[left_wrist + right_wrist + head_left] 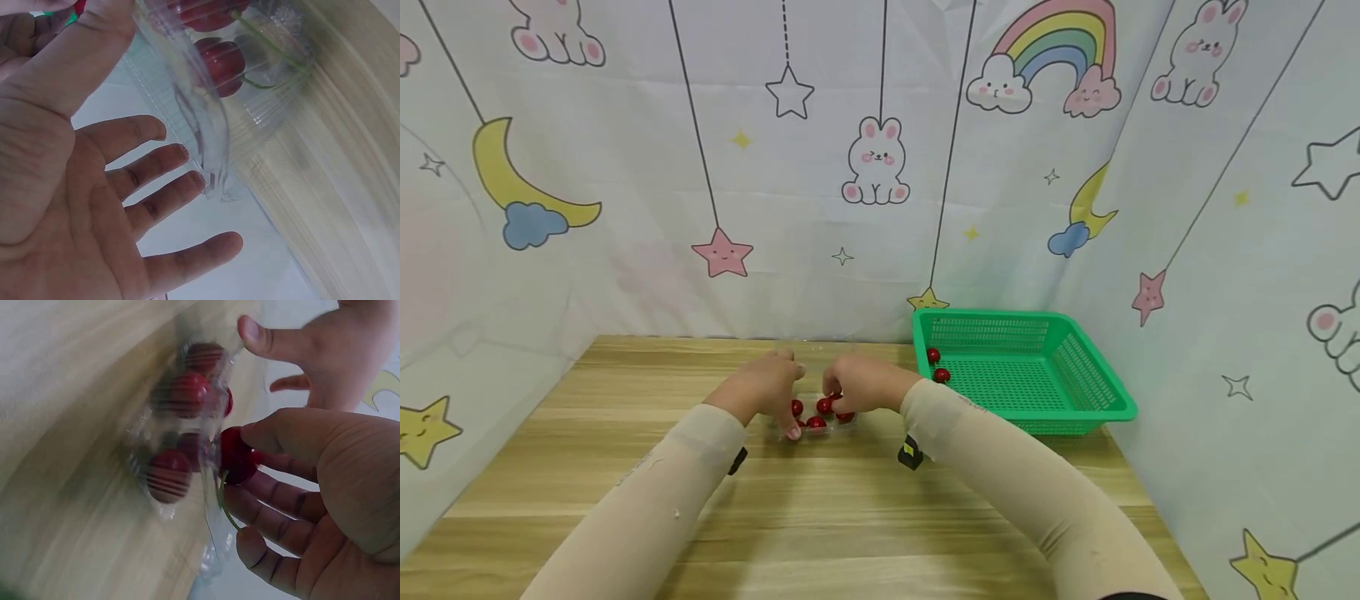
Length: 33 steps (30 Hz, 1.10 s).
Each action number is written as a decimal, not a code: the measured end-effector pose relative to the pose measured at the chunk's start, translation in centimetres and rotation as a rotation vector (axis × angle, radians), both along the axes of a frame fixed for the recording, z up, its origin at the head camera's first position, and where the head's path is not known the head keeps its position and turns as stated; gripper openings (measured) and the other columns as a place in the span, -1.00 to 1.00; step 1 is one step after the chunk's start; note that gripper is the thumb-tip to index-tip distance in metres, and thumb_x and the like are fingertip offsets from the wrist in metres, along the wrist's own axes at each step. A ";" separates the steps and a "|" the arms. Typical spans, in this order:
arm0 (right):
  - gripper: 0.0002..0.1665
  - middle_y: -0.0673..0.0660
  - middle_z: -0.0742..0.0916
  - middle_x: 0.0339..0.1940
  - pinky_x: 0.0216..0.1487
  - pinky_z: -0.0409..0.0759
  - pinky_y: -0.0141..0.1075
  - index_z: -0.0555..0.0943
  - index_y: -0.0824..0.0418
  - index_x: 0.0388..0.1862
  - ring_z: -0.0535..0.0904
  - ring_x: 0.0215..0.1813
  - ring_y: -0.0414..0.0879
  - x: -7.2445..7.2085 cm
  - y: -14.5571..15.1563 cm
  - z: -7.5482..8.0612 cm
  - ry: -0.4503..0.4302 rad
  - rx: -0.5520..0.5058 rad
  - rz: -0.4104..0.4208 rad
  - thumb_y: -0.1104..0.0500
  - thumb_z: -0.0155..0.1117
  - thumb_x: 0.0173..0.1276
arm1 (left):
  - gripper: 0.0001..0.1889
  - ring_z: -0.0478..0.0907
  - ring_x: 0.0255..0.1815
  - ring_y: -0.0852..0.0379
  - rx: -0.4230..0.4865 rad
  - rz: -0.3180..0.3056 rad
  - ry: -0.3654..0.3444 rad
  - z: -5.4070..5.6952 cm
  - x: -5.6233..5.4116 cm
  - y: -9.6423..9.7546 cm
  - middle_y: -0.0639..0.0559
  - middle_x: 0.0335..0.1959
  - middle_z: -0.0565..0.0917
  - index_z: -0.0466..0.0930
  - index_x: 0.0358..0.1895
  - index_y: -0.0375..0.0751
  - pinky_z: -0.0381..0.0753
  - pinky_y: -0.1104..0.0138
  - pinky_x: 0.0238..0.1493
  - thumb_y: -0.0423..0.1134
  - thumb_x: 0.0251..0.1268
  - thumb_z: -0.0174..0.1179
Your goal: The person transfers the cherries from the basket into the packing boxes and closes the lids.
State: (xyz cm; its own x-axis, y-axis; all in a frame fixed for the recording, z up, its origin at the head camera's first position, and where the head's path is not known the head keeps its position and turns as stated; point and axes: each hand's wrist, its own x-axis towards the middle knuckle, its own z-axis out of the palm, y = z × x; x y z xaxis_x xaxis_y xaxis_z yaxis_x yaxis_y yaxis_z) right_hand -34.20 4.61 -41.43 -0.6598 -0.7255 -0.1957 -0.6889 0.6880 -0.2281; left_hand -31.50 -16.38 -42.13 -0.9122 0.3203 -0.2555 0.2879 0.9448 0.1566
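A clear plastic box (212, 134) with several dark red cherries (189, 394) inside sits on the wooden table, between both hands. My right hand (868, 383) pinches one cherry (236, 453) between thumb and fingers, right at the box's rim; its thin green stem (226, 506) hangs down toward the ring and little fingers. At the box's left side is my left hand (763, 387), thumb spread away from the fingers. In the left wrist view, its straight fingers (165, 209) reach to the clear rim. Green stems show on the boxed cherries there.
A green plastic basket (1120, 408) stands at the back right of the table (820, 517), two cherries (942, 375) lying along its left side. A white patterned cloth (820, 192) hangs behind the table and along both sides. Black wrist devices (910, 452) sit under the sleeves.
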 end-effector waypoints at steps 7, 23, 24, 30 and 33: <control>-0.88 -0.10 0.85 -0.14 0.02 0.77 -0.35 0.88 0.09 0.01 0.72 -0.11 -0.24 0.0 -0.5 -1.4 0.007 -0.002 0.048 0.15 0.56 0.55 | 0.23 0.51 0.55 -0.30 0.014 0.004 -0.003 0.1 0.2 0.0 -0.25 0.50 0.56 0.52 0.68 -0.21 0.65 -0.24 0.52 0.15 -0.13 0.90; -0.75 0.08 0.87 0.14 0.25 0.82 -0.05 0.83 0.13 0.18 0.80 0.17 -0.03 -1.3 3.8 2.2 -0.051 -0.143 -0.123 0.06 0.33 0.77 | 0.25 0.41 0.67 -0.37 0.019 0.019 -0.005 0.1 0.2 -0.1 -0.28 0.60 0.50 0.50 0.70 -0.22 0.57 -0.31 0.59 0.16 -0.14 0.90; -0.74 0.09 0.86 0.15 0.25 0.82 -0.03 0.82 0.14 0.19 0.80 0.18 -0.02 -1.4 4.4 2.7 -0.048 -0.153 -0.145 0.06 0.32 0.78 | 0.26 0.42 0.67 -0.38 0.016 0.017 0.000 0.2 0.2 -0.1 -0.28 0.60 0.51 0.50 0.70 -0.22 0.57 -0.32 0.58 0.17 -0.14 0.90; -0.76 0.09 0.84 0.18 0.26 0.81 0.03 0.81 0.10 0.16 0.79 0.17 0.02 -3.0 8.4 5.1 -0.011 -0.207 -0.293 0.04 0.31 0.78 | 0.26 0.41 0.69 -0.39 0.004 0.016 0.013 0.1 0.3 0.0 -0.29 0.62 0.49 0.50 0.70 -0.20 0.56 -0.35 0.58 0.17 -0.14 0.89; -0.76 0.13 0.83 0.20 0.29 0.79 0.06 0.80 0.14 0.18 0.77 0.19 0.06 -4.1 10.3 5.4 -0.026 -0.242 -0.356 0.07 0.32 0.77 | 0.25 0.38 0.71 -0.40 0.008 0.018 0.007 0.1 0.3 0.0 -0.29 0.64 0.48 0.49 0.71 -0.20 0.53 -0.36 0.60 0.16 -0.12 0.89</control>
